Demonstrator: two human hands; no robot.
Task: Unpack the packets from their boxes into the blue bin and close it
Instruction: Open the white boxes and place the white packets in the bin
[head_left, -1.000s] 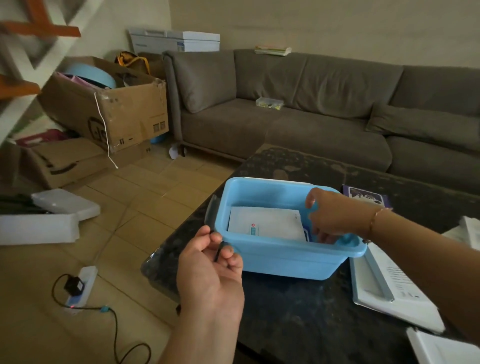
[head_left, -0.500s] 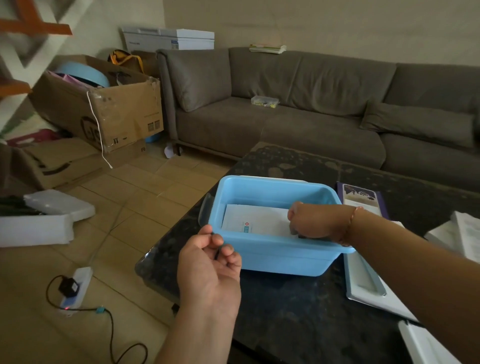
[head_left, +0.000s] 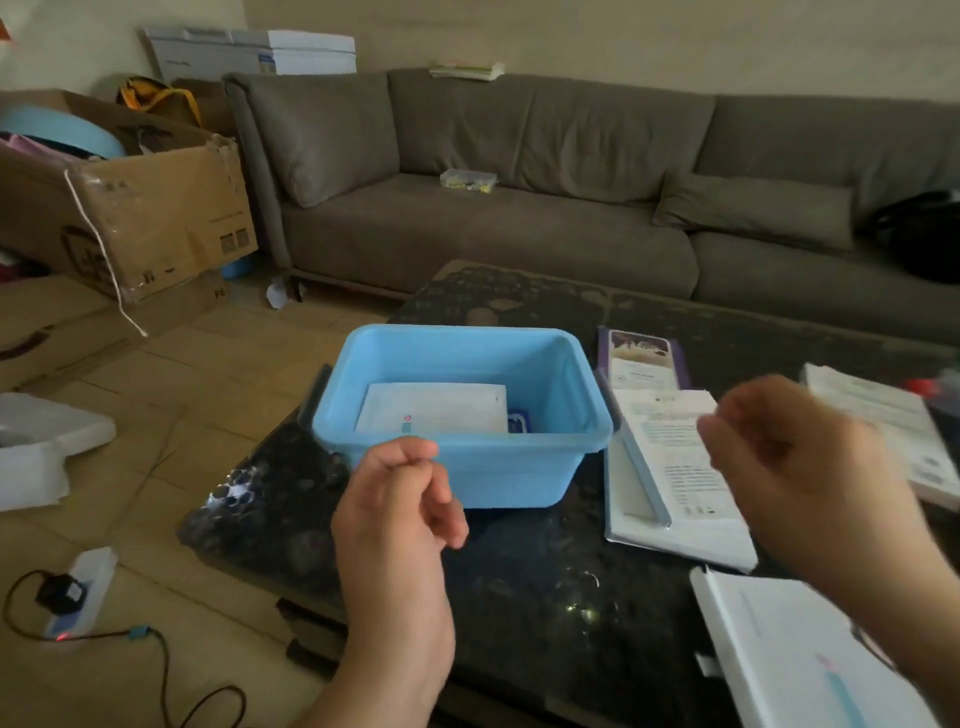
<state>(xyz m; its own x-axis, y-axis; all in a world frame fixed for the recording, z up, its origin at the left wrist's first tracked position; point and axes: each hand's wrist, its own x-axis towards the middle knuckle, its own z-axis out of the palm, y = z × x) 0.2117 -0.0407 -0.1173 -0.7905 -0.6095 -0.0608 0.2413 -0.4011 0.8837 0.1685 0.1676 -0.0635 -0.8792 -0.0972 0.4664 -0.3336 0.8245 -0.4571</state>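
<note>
The blue bin (head_left: 519, 467) stands open near the left corner of the dark table (head_left: 545, 571). A white packet (head_left: 436, 410) lies flat inside it, with a small blue item (head_left: 518, 422) beside it. My left hand (head_left: 400, 519) hovers in front of the bin's near wall, fingers loosely curled and holding nothing. My right hand (head_left: 800, 473) is in the air to the right of the bin, blurred, fingers relaxed and empty. An opened white box (head_left: 670, 467) lies right of the bin, and a purple box (head_left: 641, 358) lies behind it.
More white boxes (head_left: 883, 410) and a white flat box (head_left: 800, 654) lie at the table's right. A grey sofa (head_left: 519, 208) stands behind. Cardboard boxes (head_left: 130, 208), foam pieces (head_left: 41, 441) and a power strip (head_left: 78, 592) with cable occupy the floor at left.
My right hand has come out of the bin and moved right, leaving the packet inside. My left hand has stayed in front of the bin.
</note>
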